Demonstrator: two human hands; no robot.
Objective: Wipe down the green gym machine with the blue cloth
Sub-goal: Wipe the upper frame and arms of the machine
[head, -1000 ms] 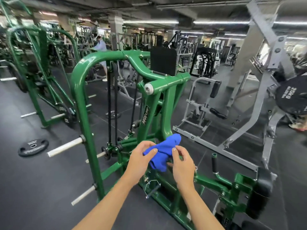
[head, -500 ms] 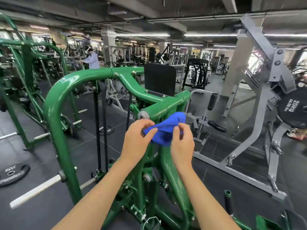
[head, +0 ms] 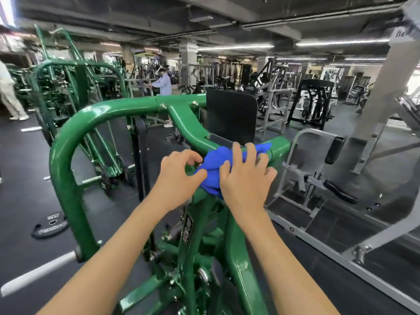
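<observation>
- One blue cloth [head: 214,163] lies bunched on top of the green machine [head: 68,178], at the centre of the frame, where the sloping tube meets the short crossbar.
- The right hand [head: 246,183] lies over the cloth and presses it to the bar. Its fingers [head: 250,153] are spread and only gently bent, and the thumb rests on the fabric.
- The left hand [head: 179,176] sits just left of the cloth with its fingers curled, claw-like, over the tube. The thumb tip meets the cloth's lower left corner, but whether it pinches the fabric or merely touches it cannot be told.
- The wipe appears to be at its start, with the cloth set on the top bar and most of the frame not yet covered.
- The next move likely calls for firm downward pressure and a slide along the tube toward the big curved arch at left, with the cloth bunched under the palm so it does not slip off the round bar.
- A black pad [head: 231,114] stands upright just behind the cloth.
- A grey machine [head: 313,183] fills the right of the frame, and a weight plate [head: 51,225] lies on the dark floor at lower left.
- A person in a pale top [head: 162,84] stands among more equipment at upper centre, well apart from the work.
</observation>
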